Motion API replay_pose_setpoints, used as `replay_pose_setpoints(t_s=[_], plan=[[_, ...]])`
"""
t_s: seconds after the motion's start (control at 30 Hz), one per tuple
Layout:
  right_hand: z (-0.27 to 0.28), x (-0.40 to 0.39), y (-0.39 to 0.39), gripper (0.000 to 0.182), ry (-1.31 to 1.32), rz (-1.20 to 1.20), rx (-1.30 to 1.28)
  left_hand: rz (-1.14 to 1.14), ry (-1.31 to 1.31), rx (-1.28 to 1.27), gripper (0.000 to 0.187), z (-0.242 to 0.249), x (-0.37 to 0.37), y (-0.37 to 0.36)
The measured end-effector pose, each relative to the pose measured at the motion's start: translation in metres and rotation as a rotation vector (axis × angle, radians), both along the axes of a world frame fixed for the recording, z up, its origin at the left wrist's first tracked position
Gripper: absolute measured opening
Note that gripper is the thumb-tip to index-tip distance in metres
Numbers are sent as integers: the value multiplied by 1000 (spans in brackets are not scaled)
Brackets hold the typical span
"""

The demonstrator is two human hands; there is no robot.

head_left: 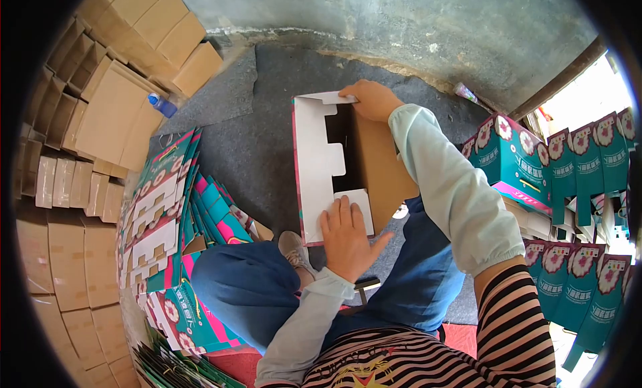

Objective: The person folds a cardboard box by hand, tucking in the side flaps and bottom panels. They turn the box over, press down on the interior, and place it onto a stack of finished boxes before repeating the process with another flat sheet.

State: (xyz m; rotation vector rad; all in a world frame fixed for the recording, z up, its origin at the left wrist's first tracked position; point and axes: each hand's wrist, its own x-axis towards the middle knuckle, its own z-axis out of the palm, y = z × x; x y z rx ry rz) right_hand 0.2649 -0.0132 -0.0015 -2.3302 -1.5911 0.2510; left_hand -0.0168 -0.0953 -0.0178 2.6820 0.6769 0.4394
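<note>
A carton [389, 167] with brown sides stands tilted between my knees, its white inner flaps showing and a dark opening between them. Across the near white flap lies my left hand [348, 237], its fingers stretched out and the thumb apart. At the far end my right hand [371, 99] grips the carton's far edge by a small white flap, fingers bent over it. The long white flap [314, 167] with cut-out tabs extends along the left side.
Flat printed cartons [157, 214] are stacked at the left, before piled brown boxes [67, 254]. A blue bottle [162, 105] lies near them. Green printed boxes [525, 164] stand at the right. A concrete wall [394, 20] rises beyond the grey floor covering [267, 73].
</note>
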Motion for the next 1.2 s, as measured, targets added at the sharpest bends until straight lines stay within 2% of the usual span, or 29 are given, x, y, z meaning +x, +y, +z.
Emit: replay_pose_setpoints(t_s=[0.03, 0.13, 0.23, 0.43, 0.57, 0.67, 0.77, 0.87, 0.97, 1.07, 1.1, 1.2], plan=[[0, -1, -2, 41, -143, 21, -28, 16, 6, 4, 58, 2, 3, -3], [6, -7, -5, 35, -342, 17, -46, 31, 43, 42, 60, -4, 9, -7], [5, -9, -3, 29, -397, 12, -142, 38, 40, 178, 57, -23, 6, -9], [33, -7, -40, 25, -224, -67, -234, 1, 3, 180, 50, -16, -31, 25], [36, -9, -76, 27, -157, -18, -293, -61, -35, 160, 47, -10, -54, 57], [27, -16, -85, 26, -142, -1, -499, -92, -47, 89, 44, -16, -65, 73], [26, -13, -81, 31, -122, 43, -506, -77, -83, 31, 33, -12, -69, 71], [12, 11, -75, 45, 94, 67, -528, -19, -135, -51, 29, -3, -66, 63], [32, 17, -86, 63, 609, -110, -464, 106, -164, -192, 31, -16, -65, 61], [33, 10, -88, 75, 642, -121, -325, 323, -212, -362, 37, -18, -50, 60], [35, 6, -83, 62, 549, -146, -385, 408, -229, -420, 39, -17, -44, 58], [0, -15, -86, 54, -162, 146, 178, 417, -480, -222, 49, -21, -29, 53]])
